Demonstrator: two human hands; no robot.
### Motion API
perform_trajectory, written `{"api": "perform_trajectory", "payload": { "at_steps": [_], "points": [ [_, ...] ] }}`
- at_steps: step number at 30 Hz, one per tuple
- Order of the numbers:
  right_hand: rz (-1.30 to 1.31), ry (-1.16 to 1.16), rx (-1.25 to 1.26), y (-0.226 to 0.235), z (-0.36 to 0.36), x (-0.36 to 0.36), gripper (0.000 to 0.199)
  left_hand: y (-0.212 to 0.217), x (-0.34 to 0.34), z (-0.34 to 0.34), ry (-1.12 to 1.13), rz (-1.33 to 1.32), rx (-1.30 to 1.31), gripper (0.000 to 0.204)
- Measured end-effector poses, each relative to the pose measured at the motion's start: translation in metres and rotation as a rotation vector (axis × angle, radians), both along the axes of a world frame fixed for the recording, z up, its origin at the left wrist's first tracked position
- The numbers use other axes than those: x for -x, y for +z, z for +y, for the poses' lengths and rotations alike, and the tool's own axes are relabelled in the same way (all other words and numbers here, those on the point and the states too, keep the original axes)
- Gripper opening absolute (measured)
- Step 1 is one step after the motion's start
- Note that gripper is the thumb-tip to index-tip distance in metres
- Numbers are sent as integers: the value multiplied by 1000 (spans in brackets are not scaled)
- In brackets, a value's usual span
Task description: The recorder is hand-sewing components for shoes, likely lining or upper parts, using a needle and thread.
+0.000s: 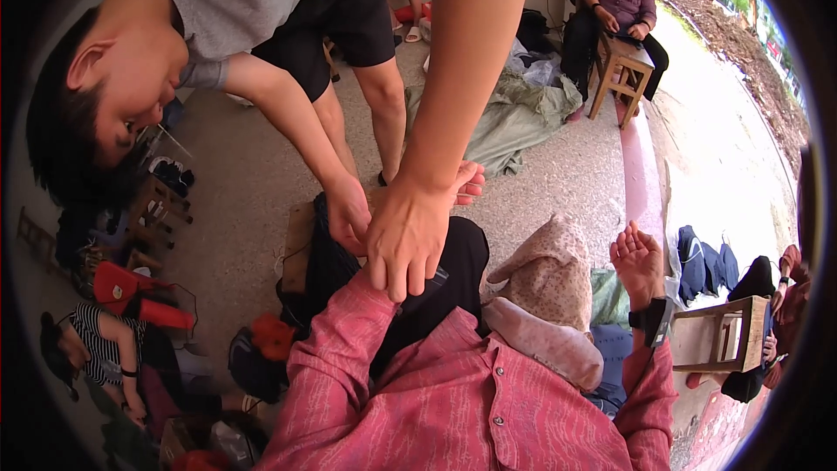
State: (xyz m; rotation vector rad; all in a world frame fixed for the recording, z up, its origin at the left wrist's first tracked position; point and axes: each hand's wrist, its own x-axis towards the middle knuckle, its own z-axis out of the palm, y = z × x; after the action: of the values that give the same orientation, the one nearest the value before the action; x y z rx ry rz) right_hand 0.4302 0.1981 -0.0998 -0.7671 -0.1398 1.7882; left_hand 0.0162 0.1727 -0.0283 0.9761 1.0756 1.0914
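Left hand: hidden under 2 helpers' hands [410,240] at the pink cuff [362,292], over black cloth [458,253] on the lap; I cannot tell its fingers. Right hand [636,257] raised, fingers loosely curled, empty; black wrist unit [654,318] strapped below it. Risk (my guess): tugging at the cuff drags the cloth off.

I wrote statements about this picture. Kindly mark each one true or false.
1. The right hand is open and holds nothing. True.
2. A black band sits on the right wrist. True.
3. The wearer's shirt is blue. False: the shirt is pink.
4. Nobody touches the left sleeve. False: another person's hand covers its cuff.
5. Someone sits on a wooden stool far off. True.
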Motion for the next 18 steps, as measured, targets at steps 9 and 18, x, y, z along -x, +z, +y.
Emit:
{"api": "perform_trajectory", "payload": {
  "at_steps": [9, 18],
  "points": [
    [-11, -4, -11, 5, -1, 3, 25, -2, -9, -7, 112, -81, 33, 31],
    [104, 182, -305, 0, 13, 13, 17, -9, -20, -6, 91, -302, 77, 29]
  ]
}}
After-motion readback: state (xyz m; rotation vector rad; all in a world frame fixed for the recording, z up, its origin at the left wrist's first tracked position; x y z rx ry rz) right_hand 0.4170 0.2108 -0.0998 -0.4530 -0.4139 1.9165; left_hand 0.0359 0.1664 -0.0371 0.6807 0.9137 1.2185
